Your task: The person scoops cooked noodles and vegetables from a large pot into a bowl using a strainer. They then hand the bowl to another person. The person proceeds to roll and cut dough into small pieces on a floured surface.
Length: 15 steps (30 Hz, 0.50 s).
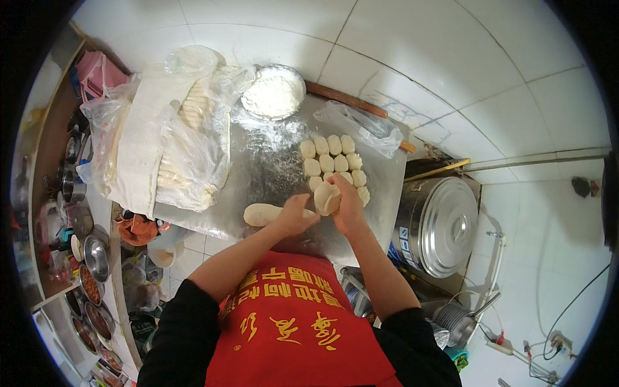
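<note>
My right hand (349,210) grips a lump of dough (327,197), held up in front of the nearest dough pieces. Just left of it, my left hand (295,215) is wrapped over the right end of a smooth dough log (261,214). A bit of pale dough shows between its thumb and fingers. The log lies on the metal worktop (203,218) near the front edge. Behind my right hand, several short dough pieces (326,163) stand close together in rows; the lump and hand partly hide the nearer ones.
A bowl of flour (273,92) stands at the back, with flour spilled before it. Cloth and plastic cover stacked dough strips (196,109) at left. A plastic bag (358,126) lies at the back right. Right of the worktop is a large lidded steel pot (449,227).
</note>
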### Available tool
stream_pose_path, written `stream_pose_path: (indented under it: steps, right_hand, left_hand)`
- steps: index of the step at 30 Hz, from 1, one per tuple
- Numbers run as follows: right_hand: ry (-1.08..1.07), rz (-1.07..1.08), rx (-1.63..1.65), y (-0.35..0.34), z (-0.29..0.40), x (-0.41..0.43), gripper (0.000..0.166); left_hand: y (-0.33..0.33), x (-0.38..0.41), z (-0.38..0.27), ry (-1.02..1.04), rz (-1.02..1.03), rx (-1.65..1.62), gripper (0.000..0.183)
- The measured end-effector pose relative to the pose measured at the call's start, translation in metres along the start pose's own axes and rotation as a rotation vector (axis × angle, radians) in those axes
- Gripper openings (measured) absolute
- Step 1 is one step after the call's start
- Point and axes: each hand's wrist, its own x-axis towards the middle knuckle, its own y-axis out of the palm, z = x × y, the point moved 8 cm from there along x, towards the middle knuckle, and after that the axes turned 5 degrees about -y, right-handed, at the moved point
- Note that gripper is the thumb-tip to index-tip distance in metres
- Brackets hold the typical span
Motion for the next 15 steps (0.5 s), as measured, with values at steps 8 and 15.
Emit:
stream_pose_path:
  steps: [8, 15]
  right_hand:
    - [-0.696, 0.063, -0.841, 0.053, 0.002, -0.012, 0.036]
    - [-0.327, 0.176, -0.936, 0.060, 0.003, -0.028, 0.047]
  left_hand:
    - [-0.051, -0.035, -0.072, -0.456, 0.095, -1.380, 0.042]
    - [-0.110, -0.037, -0.070, -0.081, -0.200, -0.790, 0.025]
